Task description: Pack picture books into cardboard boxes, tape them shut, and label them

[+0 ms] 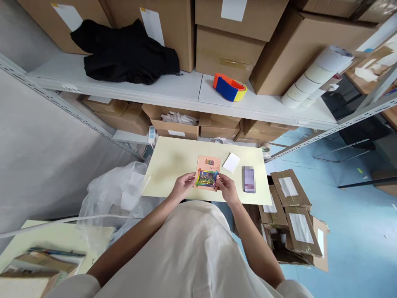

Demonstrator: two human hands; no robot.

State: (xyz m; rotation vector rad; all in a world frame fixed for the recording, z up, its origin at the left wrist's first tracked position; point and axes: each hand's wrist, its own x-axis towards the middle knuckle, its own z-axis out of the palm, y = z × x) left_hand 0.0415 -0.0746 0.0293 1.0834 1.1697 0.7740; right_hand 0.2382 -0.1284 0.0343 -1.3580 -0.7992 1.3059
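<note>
Between my two hands is a pink booklet [208,160] with a colourful picture on its lower half. My left hand [182,185] pinches its left edge, thumb in front. On the opposite edge, my right hand [227,187] grips the booklet near its lower right corner. It is held over the front part of a pale yellow table [167,161]. A small white card or pad [231,162] lies on the tabletop just beyond my right hand. Farther right rests a phone-shaped object [248,179], its surface blurred out.
Behind the table stands a shelf [186,89] with cardboard boxes [229,54], a black garment [130,54], a coloured tape-like ring [228,87] and white rolls [313,78]. Clear plastic bags [108,190] bulge at the left. Flattened and open cartons [299,227] are piled on the floor at right.
</note>
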